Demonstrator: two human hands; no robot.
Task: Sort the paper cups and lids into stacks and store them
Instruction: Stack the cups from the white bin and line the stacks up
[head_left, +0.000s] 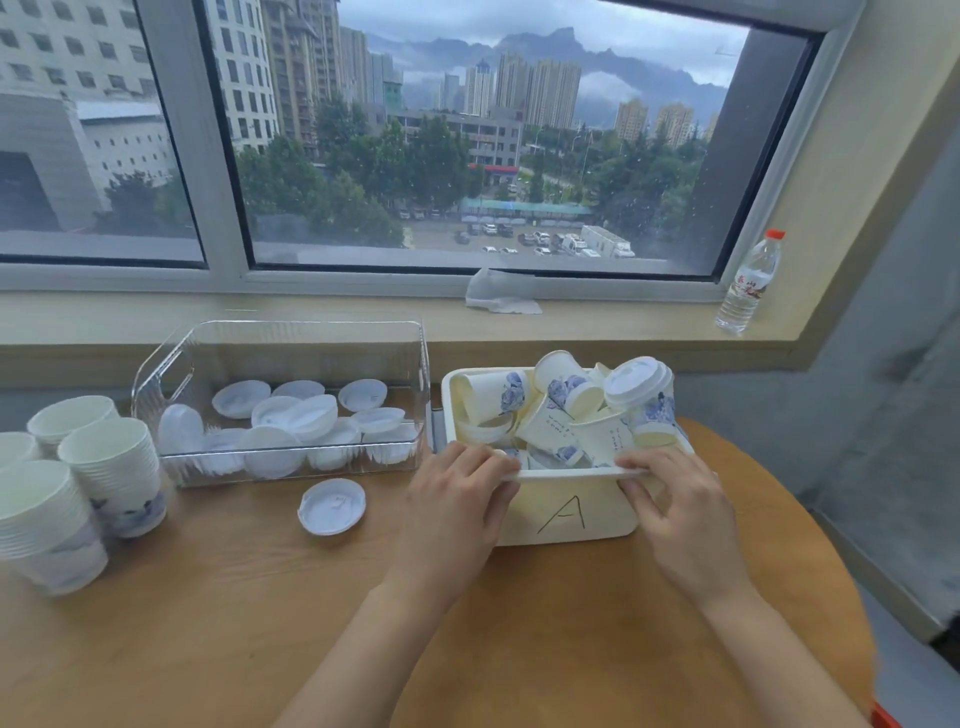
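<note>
Cream plastic bin marked with a black letter A (566, 514), gripped at its near rim by both hands — left hand (457, 499) with fingers curled over the left part of the rim, right hand (675, 504) pinching the right part, thumb below. Probably held so to pull it closer or keep it steady before sorting. Inside, loose white paper cups with blue print (561, 410), jumbled, one wearing a white lid (639, 382). Just left, clear plastic box with scattered white lids (291, 421) — not stacked yet. One single white round lid (331, 506) lying on the wooden table (208, 597) before that box. Far left, stacked white paper cups (111, 467), already nested, kept apart from the unsorted ones.
</note>
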